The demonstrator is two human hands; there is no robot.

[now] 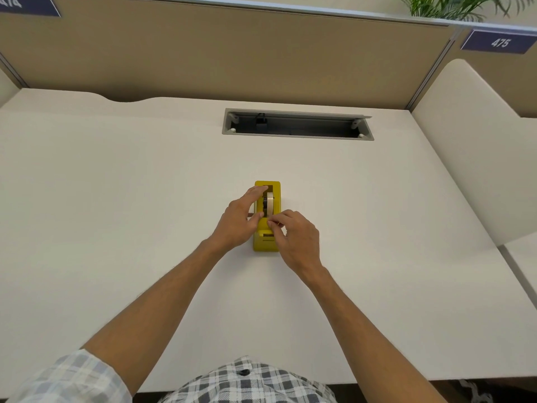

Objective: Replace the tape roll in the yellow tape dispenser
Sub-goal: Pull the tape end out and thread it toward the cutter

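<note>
My right hand (293, 237): fingers (276, 220) curled in, thumb and forefinger tips closed together over the near half of the yellow tape dispenser (267, 216), just short of the roll. They seem to be pinching something small, perhaps the loose tape end, but it is too fine to make out. I cannot tell for certain that anything is held.

My left hand (239, 221): fingers fairly straight, spread along the dispenser's left wall, forefinger reaching to the far end of the well, thumb against the near part of the body. It reads as bracing, not gripping.

The tape roll (270, 202) sits just beyond my right fingertips and just right of my left fingertips, standing on edge in the well, on a dark hub. The roll is seated, not lifted out.

Dispenser's long axis runs straight away from me; the cutter end with its slot is nearest, under my right fingers. Both hands touch it; the left is nearer the roll.

Judgement: the next move turns on the roll lying forward of the right pinch, so any pull runs along that axis, toward the cutter.

Outward: pale tabletop (145, 199); well beyond the hands, an open cable tray (296, 125); then the tan partition (232, 53).
</note>
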